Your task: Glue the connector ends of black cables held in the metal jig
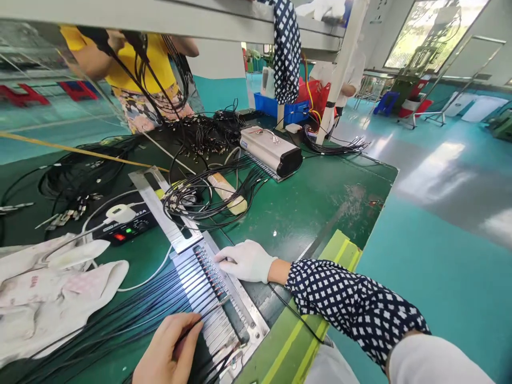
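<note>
My left hand is bare and pinches a thin black cable between thumb and fingers. The cable's bared end reaches over the slot of a metal fixture. Many black cables lie side by side in the fixture's grooves, their small metal ends in a row along the slot. My right hand, in a white glove, rests at the fixture's far side, with thumb and forefinger drawn close together beside that row. Whatever lies between those fingertips is too small to make out. A slotted metal plate extends from the fixture's far end.
A black control box with lit switches and white gloves lie left. Coiled cables, a yellowish bottle and a silver case sit behind. A person in yellow stands across the bench, handling cables. Bench edge runs right.
</note>
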### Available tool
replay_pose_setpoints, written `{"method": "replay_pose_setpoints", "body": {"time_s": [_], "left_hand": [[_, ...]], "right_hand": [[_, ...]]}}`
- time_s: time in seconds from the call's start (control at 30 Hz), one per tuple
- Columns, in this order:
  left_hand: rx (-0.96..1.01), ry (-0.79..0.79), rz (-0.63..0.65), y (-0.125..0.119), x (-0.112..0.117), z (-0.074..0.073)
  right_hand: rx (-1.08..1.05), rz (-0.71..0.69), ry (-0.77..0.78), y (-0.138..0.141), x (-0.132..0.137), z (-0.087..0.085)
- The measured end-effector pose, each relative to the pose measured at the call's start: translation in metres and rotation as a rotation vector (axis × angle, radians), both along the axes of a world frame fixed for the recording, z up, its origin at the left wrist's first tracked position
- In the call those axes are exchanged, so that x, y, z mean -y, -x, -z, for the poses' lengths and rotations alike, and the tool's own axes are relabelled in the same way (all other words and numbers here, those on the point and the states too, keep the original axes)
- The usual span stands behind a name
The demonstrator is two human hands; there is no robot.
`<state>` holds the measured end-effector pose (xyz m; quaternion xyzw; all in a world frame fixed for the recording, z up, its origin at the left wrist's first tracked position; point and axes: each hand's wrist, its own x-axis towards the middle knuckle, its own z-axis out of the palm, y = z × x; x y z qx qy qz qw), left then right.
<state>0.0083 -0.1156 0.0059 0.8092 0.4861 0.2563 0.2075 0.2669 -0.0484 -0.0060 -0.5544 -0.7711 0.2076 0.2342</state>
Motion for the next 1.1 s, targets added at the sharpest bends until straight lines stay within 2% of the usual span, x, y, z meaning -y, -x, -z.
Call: {"method": "replay_pose_setpoints", "body": {"time_s": [0.13, 0.3, 0.67, 0.77, 0.97, 1.1], "left_hand": [[-0.008, 0.002, 0.058, -0.008, 0.005, -0.002], [-0.07, 0.006, 0.072, -0.004, 0.01, 0.0], [-0.319, -0.159, 0.158, 0.001, 0.01, 0.003], [-0.315, -0.192, 0.176, -0.001, 0.007, 0.003], [-0.211, -0.094, 0.195, -0.002, 0.007, 0.004], [-0.393, -0.268, 0.114, 0.004, 0.017, 0.003]], "right_hand": [[-0.017, -0.016, 0.048, 0.001, 0.004, -0.002], [-0.087, -0.033, 0.085, 0.002, 0.002, 0.003], [-0.105, -0.021, 0.079, 0.002, 0.004, 0.001], [-0.104, -0.017, 0.081, 0.002, 0.003, 0.001], [-0.114, -0.011, 0.097, 0.002, 0.004, -0.002], [-0.123, -0.015, 0.118, 0.002, 0.002, 0.001]]}}
